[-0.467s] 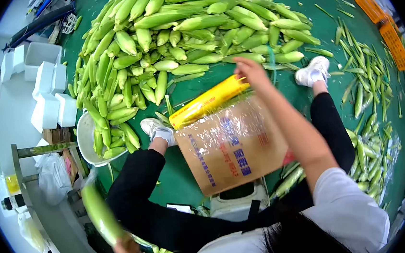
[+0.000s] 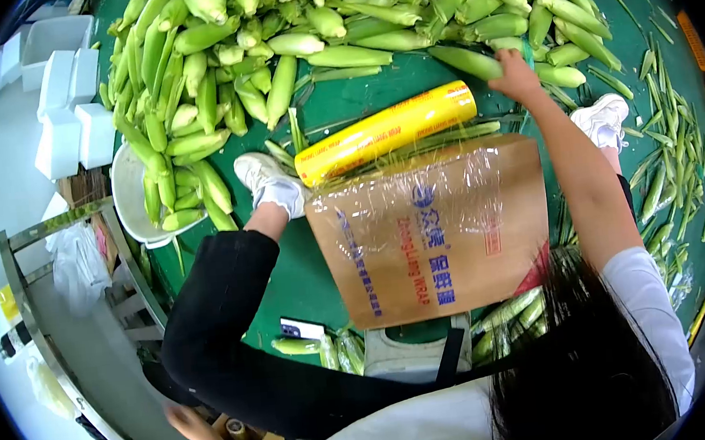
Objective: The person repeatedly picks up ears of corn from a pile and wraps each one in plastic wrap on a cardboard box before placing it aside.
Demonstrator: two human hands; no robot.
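Observation:
My right hand (image 2: 514, 74) reaches to the near right edge of a large pile of green-husked corn (image 2: 309, 10). Its fingers are closed round the end of one ear of corn (image 2: 464, 61). At the lower left my left hand (image 2: 189, 424) is beside my leg with no corn in it; its fingers look apart, though slightly blurred. Between my legs lies a brown cardboard box (image 2: 472, 243) with clear film over its upper part. Just beyond it is a yellow roll of plastic wrap (image 2: 387, 131).
A white tub (image 2: 136, 193) of corn stands left of my foot. White foam boxes (image 2: 64, 82) and a metal frame (image 2: 35, 331) line the left side. Husks (image 2: 668, 142) litter the right floor. A phone (image 2: 302, 328) lies near the grey stool (image 2: 411, 361).
The ear of corn that my left hand held is gone from it. My right hand has moved from the yellow roll outward to the pile, onto an ear of corn. The view has shifted.

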